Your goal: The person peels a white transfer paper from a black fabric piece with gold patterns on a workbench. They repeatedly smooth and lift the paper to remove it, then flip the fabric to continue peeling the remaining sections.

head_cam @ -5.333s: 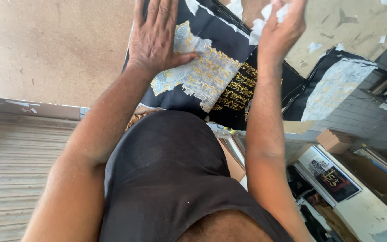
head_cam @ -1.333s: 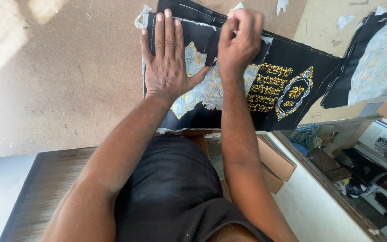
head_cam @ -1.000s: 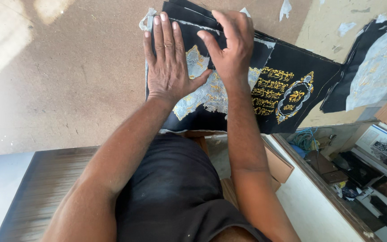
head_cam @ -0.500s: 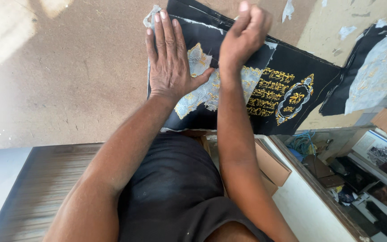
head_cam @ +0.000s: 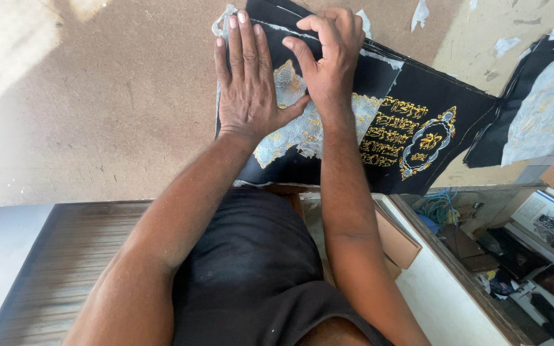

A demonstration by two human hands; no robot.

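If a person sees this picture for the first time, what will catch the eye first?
First, the black cloth with gold embroidery on the brown work table at top centre. The left hand lies flat on its pale paper backing, and the right hand beside it is curled at the cloth's far edge. A second black piece with pale backing lies at the far right.

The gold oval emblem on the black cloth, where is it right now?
In the head view, the gold oval emblem sits right of the right hand, on the black cloth near the table's edge.
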